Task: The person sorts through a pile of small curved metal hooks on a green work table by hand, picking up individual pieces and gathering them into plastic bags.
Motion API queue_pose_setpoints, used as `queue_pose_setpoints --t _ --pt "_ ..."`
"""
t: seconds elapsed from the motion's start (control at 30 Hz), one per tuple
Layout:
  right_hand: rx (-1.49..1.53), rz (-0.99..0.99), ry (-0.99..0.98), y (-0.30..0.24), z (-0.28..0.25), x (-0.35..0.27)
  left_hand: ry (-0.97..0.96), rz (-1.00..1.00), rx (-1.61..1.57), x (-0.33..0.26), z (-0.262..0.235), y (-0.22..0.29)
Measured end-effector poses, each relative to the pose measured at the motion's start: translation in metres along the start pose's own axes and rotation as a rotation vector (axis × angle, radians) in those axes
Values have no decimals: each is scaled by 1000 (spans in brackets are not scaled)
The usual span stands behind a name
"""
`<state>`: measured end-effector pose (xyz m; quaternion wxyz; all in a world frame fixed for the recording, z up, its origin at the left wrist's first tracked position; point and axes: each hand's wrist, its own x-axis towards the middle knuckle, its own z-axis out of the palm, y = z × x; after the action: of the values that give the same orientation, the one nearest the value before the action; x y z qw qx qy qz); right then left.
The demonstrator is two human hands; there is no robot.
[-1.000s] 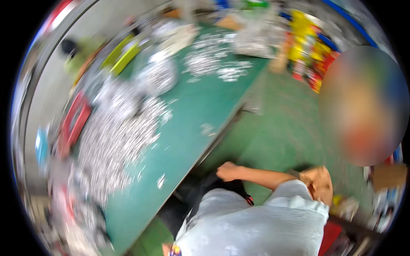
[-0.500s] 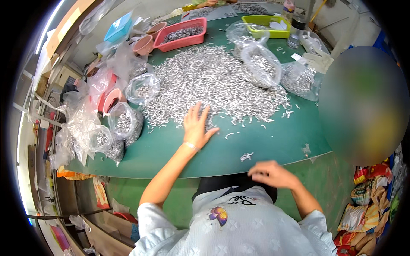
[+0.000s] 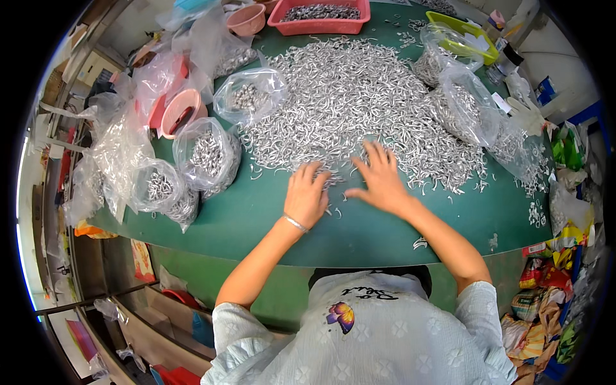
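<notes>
A wide heap of small curved silvery metal pieces (image 3: 359, 96) covers the middle of the green table (image 3: 359, 231). At the heap's near edge, my left hand (image 3: 307, 196) rests with its fingers bent slightly over a few pieces; a silvery bracelet circles its wrist. To its right, my right hand (image 3: 380, 179) lies with fingers spread, their tips reaching into the heap's front. A few loose pieces sit between the two hands. Neither hand grips anything that I can see.
Clear plastic bags of metal parts stand at left, such as one bag (image 3: 206, 154), and at right, another bag (image 3: 465, 106). Behind the heap is a pink tray (image 3: 319, 25) of parts; a yellow-green tray (image 3: 462, 35) stands far right. A pink bowl (image 3: 183, 112) sits among the left bags.
My right hand has come up from the table's front edge to the heap. My left hand has stayed by the near edge, its fingers more bent. The view has shifted.
</notes>
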<state>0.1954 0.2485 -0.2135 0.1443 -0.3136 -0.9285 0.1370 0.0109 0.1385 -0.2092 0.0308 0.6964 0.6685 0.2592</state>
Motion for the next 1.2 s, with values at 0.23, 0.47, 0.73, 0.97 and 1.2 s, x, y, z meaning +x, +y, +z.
queue_pose_setpoints --t 0.23,0.47,0.73,0.97,1.2 --pt "467 -232 -68 3 -5 -4 55 -42 -119 -20 -17 -23" --pt "56 -157 132 6 1 75 -42 -182 162 -5 -22 -19" --pt "241 -234 -88 24 -22 14 61 15 -29 -15 -14 -36" --pt "302 119 -8 45 -52 -6 132 -293 -548 11 -23 -44" --pt "347 -272 -94 -35 -23 0 216 -708 -1599 43 -35 -51"
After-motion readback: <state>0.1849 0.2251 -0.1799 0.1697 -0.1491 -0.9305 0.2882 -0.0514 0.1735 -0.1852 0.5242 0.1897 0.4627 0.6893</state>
